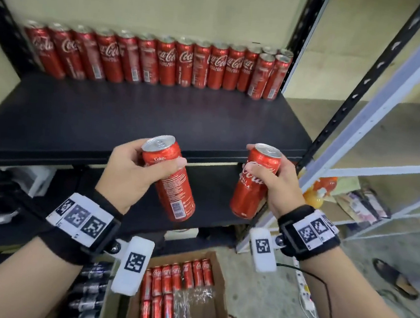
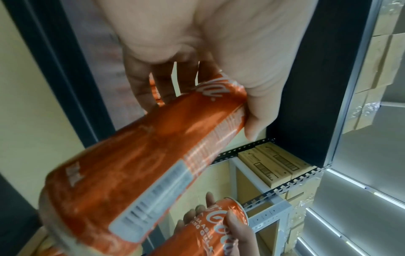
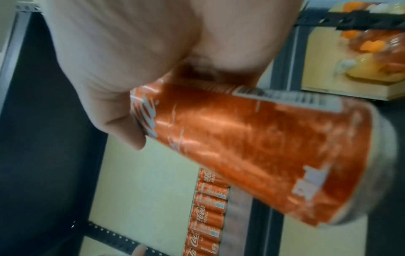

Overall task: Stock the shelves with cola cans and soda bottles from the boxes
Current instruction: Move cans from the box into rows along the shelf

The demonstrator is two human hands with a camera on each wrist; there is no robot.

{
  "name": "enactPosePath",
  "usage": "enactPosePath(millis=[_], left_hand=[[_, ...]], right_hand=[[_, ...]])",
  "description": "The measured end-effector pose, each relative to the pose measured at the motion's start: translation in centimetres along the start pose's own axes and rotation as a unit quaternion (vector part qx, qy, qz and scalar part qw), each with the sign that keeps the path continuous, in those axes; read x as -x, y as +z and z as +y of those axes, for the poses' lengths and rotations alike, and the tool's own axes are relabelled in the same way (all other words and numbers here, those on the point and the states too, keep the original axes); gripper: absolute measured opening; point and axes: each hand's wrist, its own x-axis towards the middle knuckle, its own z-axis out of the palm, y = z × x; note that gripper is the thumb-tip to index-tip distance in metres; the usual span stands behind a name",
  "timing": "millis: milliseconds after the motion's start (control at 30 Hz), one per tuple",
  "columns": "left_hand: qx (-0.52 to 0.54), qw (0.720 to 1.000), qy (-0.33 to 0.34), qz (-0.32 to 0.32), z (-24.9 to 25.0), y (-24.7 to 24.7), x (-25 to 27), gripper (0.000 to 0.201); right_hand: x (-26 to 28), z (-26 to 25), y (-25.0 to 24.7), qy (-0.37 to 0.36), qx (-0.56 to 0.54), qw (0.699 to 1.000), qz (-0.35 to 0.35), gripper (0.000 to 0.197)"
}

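My left hand (image 1: 135,169) grips a red cola can (image 1: 172,186), tilted with its top toward the shelf; in the left wrist view this can (image 2: 140,164) fills the frame. My right hand (image 1: 282,189) holds a second red cola can (image 1: 253,181), nearly upright, seen close in the right wrist view as a can (image 3: 263,152). Both cans hover just in front of the black shelf (image 1: 129,124). A row of cola cans (image 1: 159,63) stands along the shelf's back. An open cardboard box (image 1: 217,304) with several cola cans (image 1: 178,277) sits on the floor below.
The shelf's black upright post (image 1: 303,52) stands at the right, with a white metal rack (image 1: 379,119) beside it. Orange drink bottles (image 1: 319,193) lie on that rack's low shelf. Dark soda bottles (image 1: 91,291) lie left of the box. A white cable (image 1: 310,306) runs across the floor.
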Motion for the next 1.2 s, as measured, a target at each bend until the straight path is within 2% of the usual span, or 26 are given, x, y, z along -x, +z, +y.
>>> enactPosePath(millis=[167,267,400,500,767,900,1033,1200], left_hand=[[-0.016,0.999,0.008,-0.042,2.3,-1.3,-1.9,0.033],[-0.022,0.996,0.025,-0.082,3.6,-2.0,-3.1,0.029],[-0.078,0.989,0.068,-0.109,4.9,-2.3,-5.1,0.041],[-0.079,0.99,0.071,-0.096,5.2,-1.7,-7.1,0.046],[-0.08,0.994,0.059,-0.038,3.0,2.9,-14.0,0.035],[-0.09,0.994,0.061,-0.031,1.4,5.8,-17.4,0.036],[-0.091,0.994,0.058,-0.028,0.1,8.5,-20.2,0.035],[-0.109,0.992,0.05,-0.027,-2.4,11.3,-23.0,0.038]], right_hand=[[-0.8,-2.9,3.4,-0.056,-0.007,0.998,-0.022,0.03],[-1.2,-4.1,4.9,-0.078,0.006,0.997,-0.009,0.035],[-2.4,-4.9,5.6,-0.088,0.022,0.996,0.011,0.036],[-4.2,-5.4,5.1,-0.1,0.042,0.994,0.011,0.034],[-12.2,-5.6,1.3,-0.133,0.069,0.988,-0.022,0.026],[-16.6,-4.8,-1.1,-0.146,0.089,0.984,-0.043,0.027],[-20.1,-3.3,-2.8,-0.138,0.109,0.984,-0.041,0.039],[-22.9,-1.5,-4.4,-0.132,0.102,0.985,-0.045,0.034]])
